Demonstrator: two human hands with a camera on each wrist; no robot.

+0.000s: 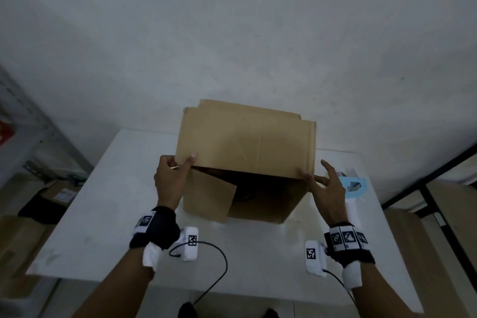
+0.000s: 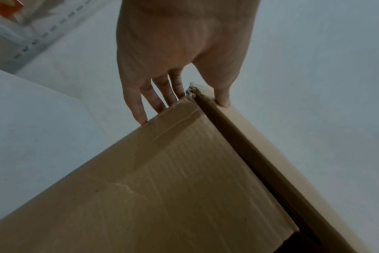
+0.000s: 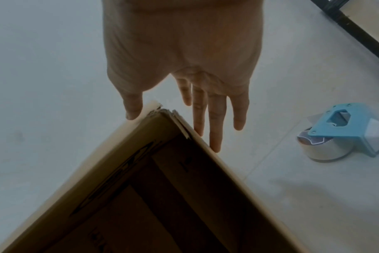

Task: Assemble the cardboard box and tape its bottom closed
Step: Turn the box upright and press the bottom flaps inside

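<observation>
A brown cardboard box (image 1: 245, 137) lies on its side on the white table (image 1: 116, 201), its dark open end toward me. The left side flap (image 1: 209, 196) hangs over the opening. My left hand (image 1: 182, 161) pinches the near left corner of the top flap, thumb on top. In the left wrist view the left hand (image 2: 184, 109) straddles that torn corner of the box (image 2: 162, 188). My right hand (image 1: 313, 170) touches the near right corner with the thumb while its fingers stay straight and spread. The right wrist view shows the right hand (image 3: 162, 111) at the box (image 3: 162, 188) corner.
A blue tape dispenser (image 1: 353, 184) with a clear roll stands on the table just right of the box, also seen as the tape dispenser (image 3: 340, 130). A metal shelf (image 1: 25, 124) and cardboard boxes (image 1: 15, 240) are at the left. A black cable (image 1: 219, 261) hangs from my wrist.
</observation>
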